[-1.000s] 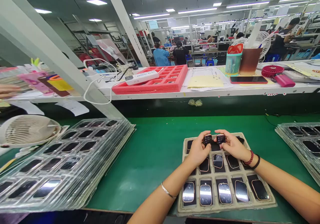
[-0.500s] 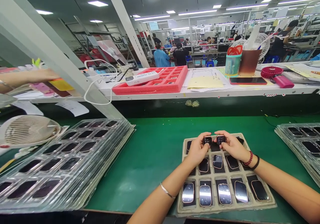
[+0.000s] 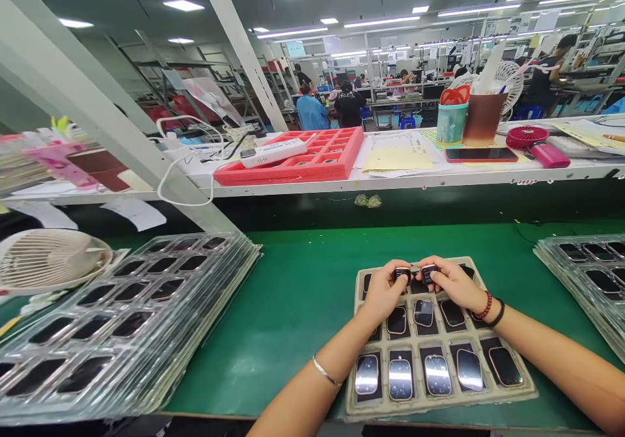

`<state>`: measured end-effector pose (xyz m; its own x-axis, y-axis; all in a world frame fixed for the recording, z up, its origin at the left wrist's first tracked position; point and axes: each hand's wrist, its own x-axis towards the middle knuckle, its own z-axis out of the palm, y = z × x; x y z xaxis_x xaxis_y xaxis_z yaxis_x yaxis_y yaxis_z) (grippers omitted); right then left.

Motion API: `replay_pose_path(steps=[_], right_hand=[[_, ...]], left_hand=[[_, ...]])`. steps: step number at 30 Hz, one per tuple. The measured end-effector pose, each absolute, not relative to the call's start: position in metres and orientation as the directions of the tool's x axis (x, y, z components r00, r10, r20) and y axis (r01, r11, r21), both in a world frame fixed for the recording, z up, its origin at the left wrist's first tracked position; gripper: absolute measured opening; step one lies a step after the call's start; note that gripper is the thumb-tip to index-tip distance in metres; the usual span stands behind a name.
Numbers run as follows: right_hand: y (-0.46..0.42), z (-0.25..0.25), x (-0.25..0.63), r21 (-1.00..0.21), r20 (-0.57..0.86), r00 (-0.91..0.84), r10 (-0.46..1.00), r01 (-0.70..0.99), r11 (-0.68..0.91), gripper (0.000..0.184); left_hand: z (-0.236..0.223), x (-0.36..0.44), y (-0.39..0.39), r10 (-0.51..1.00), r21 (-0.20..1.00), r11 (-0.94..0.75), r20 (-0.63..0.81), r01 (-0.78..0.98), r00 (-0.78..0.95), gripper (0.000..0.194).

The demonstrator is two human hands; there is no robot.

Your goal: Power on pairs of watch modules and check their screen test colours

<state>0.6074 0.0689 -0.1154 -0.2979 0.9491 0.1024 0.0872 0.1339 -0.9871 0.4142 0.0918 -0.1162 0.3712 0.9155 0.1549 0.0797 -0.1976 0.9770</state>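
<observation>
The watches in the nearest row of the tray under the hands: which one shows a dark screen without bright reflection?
The rightmost watch, in the near right corner of the tray; the other four show bright reflections.

In our left hand [image 3: 381,294] we hold a small square dark-screened watch [image 3: 402,272], in our right hand [image 3: 455,285] a second watch [image 3: 429,273], over a beige plastic tray [image 3: 381,411] of gold-rimmed dark-glass faces [image 3: 438,375] (five along the near row) on the green bench [image 3: 293,287].

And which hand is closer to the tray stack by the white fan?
Left. The left hand is to the right of the tray stack, across the green tabletop; the right hand is even farther right.
</observation>
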Motion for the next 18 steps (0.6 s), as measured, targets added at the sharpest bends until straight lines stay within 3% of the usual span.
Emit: replay_pose_path(steps=[18], right_hand=[[0.0677, -0.1102, 0.6036, -0.991, 0.120, -0.303, 0.945, 0.027, 0.135, 0.023]], left_hand=[[-0.1146, 0.4130, 0.0936, 0.919, 0.972, -0.183, 0.117, 0.146, 0.376, 0.023]])
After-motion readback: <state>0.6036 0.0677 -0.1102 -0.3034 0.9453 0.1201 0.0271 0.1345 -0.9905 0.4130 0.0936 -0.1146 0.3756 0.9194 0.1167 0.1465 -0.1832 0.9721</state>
